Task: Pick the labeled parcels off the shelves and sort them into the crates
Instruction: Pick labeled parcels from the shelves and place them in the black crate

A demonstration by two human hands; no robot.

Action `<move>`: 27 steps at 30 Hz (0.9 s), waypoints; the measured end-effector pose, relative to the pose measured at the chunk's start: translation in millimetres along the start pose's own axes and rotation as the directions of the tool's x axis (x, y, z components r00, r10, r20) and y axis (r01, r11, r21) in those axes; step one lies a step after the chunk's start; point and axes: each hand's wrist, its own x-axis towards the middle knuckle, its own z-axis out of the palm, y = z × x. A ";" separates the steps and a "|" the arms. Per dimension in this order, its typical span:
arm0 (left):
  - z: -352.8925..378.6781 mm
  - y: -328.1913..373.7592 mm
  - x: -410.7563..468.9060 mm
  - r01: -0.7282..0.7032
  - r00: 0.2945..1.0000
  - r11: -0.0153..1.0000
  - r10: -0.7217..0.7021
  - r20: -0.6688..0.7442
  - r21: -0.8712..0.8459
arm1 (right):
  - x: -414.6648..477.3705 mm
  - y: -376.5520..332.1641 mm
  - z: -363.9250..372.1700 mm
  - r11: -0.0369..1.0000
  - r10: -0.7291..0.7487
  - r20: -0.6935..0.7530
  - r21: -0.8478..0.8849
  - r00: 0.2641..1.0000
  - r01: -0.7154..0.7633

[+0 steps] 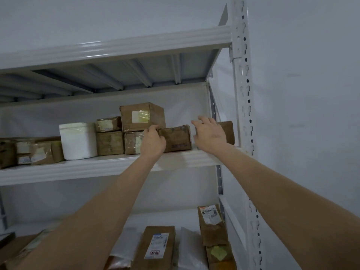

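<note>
Both my arms reach up to the middle shelf (101, 168) of a white metal rack. My left hand (153, 140) grips the upper left corner of a brown taped parcel (178, 138) that sits near the shelf's front edge. My right hand (209, 133) hovers with fingers spread between that parcel and another brown parcel (228, 131) at the shelf's right end. Whether the right hand touches either parcel is unclear. No crate is in view.
Further left on the same shelf stand a larger labeled box (142, 116) on smaller boxes, a white foam box (78, 141) and several brown parcels. The shelf below holds several labeled parcels (157, 246). A perforated upright (246, 114) bounds the rack at right.
</note>
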 end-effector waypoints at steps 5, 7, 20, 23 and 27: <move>-1.2 0.5 2.8 0.080 0.995 0.991 -0.073 0.065 -0.108 | 3.5 -36.1 9.8 0.888 0.129 0.062 0.436 0.990 -0.143; -3.0 6.4 1.2 0.136 0.983 0.973 -0.109 0.147 -0.187 | 3.6 -36.9 13.9 0.752 0.163 0.185 0.613 0.969 -0.243; -39.8 16.0 -35.8 0.343 0.939 0.744 -0.253 0.233 -0.573 | -30.1 -37.8 -13.1 0.565 0.442 0.135 0.726 0.887 -0.392; -46.6 13.6 -50.8 0.400 0.912 0.757 -0.274 0.305 -0.516 | -42.5 -41.1 -16.0 0.544 0.456 0.175 0.721 0.873 -0.429; -46.8 5.3 -70.9 0.392 0.900 0.802 -0.231 0.370 -0.451 | -64.1 -39.9 -9.3 0.482 0.418 0.227 0.765 0.880 -0.426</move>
